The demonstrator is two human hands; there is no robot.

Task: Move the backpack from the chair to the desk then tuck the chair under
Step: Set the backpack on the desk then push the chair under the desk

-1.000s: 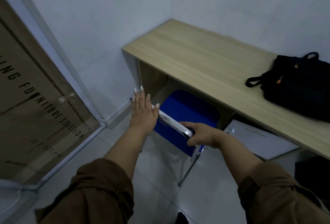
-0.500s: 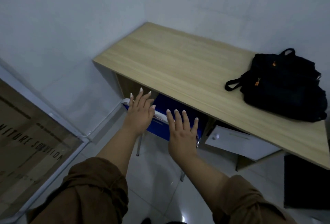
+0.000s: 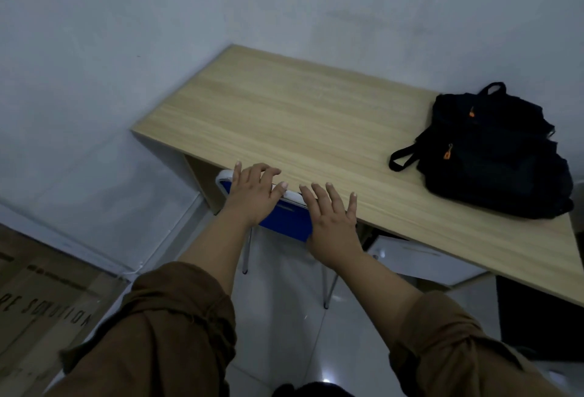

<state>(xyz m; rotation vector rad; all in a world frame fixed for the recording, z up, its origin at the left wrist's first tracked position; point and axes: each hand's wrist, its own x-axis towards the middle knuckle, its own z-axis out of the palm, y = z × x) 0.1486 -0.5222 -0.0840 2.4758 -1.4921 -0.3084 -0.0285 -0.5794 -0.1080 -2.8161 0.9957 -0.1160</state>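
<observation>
Backpack point(image 3: 493, 156) sat on the table point(image 3: 284, 118) — chair point(image 3: 284, 219) had slid almost under, left hand point(image 3: 252, 197) and right hand point(image 3: 331, 222) pushing open-palmed, gripping nothing.

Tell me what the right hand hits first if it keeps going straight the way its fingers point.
Probably the desk: the right hand lies flat against the chair's backrest, fingers aimed over the front edge onto bare wood. The backpack sits off to the right, likely outside that line.

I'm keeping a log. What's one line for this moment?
backpack: on desk | chair: under desk | left hand, right hand: open, on chair back
</observation>
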